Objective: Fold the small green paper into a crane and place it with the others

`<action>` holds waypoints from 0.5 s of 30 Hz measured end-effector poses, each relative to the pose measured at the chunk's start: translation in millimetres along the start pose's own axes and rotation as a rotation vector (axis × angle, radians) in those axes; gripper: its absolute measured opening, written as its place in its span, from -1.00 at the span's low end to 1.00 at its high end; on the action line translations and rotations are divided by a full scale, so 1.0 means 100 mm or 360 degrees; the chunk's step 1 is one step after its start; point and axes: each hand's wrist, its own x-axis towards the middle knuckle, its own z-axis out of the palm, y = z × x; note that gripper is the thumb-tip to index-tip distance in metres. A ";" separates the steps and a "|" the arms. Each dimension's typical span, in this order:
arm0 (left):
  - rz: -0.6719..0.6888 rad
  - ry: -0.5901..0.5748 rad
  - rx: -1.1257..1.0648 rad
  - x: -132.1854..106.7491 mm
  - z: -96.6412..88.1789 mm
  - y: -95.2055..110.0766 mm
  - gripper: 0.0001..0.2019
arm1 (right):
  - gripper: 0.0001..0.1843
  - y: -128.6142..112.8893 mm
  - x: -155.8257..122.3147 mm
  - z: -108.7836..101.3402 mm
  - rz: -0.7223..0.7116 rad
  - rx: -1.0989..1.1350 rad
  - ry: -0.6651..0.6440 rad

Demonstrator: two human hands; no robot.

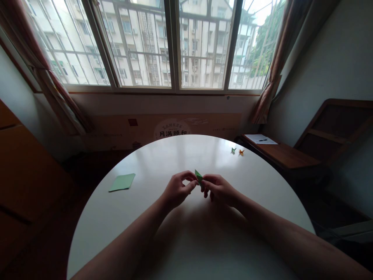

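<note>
- Left: green sheet (122, 182), lying flat, apparently unfolded.
- Centre: left hand (178, 188), fingertips closed on folded green paper (198, 177), seemingly unfinished; right hand (220, 188) pinching its right side.
- Far right: green figure (233, 150) and orange figure (241, 153), apparently complete.

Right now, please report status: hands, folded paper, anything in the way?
Left hand, right hand: both pinching folded paper. Paper pointing up. Nothing blocks them; sheet lies apart, left.

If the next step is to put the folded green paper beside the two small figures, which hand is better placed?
Probably the right hand: it touches the folded green paper, as the left hand does, but is nearer the two small figures, far right on the table.
</note>
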 end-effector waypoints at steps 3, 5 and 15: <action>0.0040 0.0005 0.0101 0.00 0.00 -0.02 -0.81 | -0.59 0.02 0.00 0.00 -0.0015 -0.0001 -0.0006; 0.0070 0.0049 0.0169 0.00 0.01 -0.04 -0.83 | -0.58 0.02 0.00 0.00 -0.0025 0.0015 -0.0017; 0.0134 0.0168 0.0040 0.01 0.04 -0.09 -0.87 | -0.56 0.00 -0.01 0.04 0.0028 0.0027 0.0024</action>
